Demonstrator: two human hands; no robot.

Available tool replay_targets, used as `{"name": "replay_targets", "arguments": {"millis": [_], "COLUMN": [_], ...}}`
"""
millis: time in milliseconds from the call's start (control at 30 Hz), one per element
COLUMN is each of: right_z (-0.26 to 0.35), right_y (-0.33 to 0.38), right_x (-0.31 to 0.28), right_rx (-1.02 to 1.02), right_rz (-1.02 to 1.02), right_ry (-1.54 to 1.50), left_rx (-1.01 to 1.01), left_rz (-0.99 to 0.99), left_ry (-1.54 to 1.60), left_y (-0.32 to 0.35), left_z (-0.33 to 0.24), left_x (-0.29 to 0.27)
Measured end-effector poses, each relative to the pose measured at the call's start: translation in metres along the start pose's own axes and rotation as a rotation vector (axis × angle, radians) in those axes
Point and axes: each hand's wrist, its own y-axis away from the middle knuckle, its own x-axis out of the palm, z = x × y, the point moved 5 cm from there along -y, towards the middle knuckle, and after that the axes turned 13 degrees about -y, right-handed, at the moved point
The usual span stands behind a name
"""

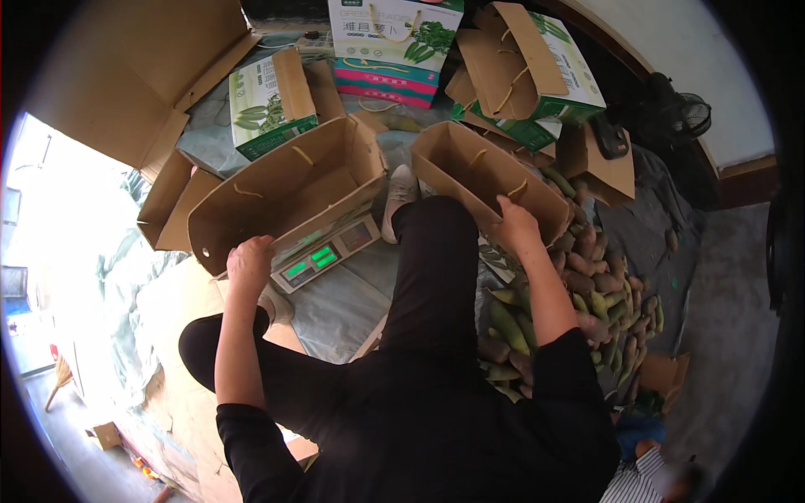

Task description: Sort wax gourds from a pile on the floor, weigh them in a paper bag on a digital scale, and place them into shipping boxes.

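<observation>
My left hand (250,261) is closed on the near left corner of an open, empty-looking cardboard box (281,189) with yellow cord handles. That box rests on a digital scale (323,254) with lit green displays. To the right, my right hand (515,228) grips the near rim of a second open cardboard box (453,159), fingertips at the edge beside a cord handle. The right box leans by a heap of green radishes (507,325) and brownish-red root vegetables (592,325).
A printed carton (394,33) stands on pink and teal cartons (386,81) at the back. More open boxes (537,63) flank it. A fan (683,113) stands far right. My shoe (401,197) sits between the two boxes. Another person's striped sleeve (637,479) shows at lower right.
</observation>
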Motion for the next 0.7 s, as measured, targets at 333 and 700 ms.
{"name": "replay_targets", "arguments": {"millis": [333, 700], "right_z": [0.014, 0.115], "right_y": [-0.011, -0.085], "right_x": [-0.013, -0.036], "right_rx": [-0.127, -0.43], "right_rz": [-0.008, -0.251], "right_ry": [0.075, -0.172], "left_rx": [-0.084, -0.033], "left_rz": [0.028, 0.009], "left_ry": [0.084, 0.117], "left_y": [0.0, 0.001], "left_z": [0.027, 0.029], "left_x": [0.031, 0.034]}}
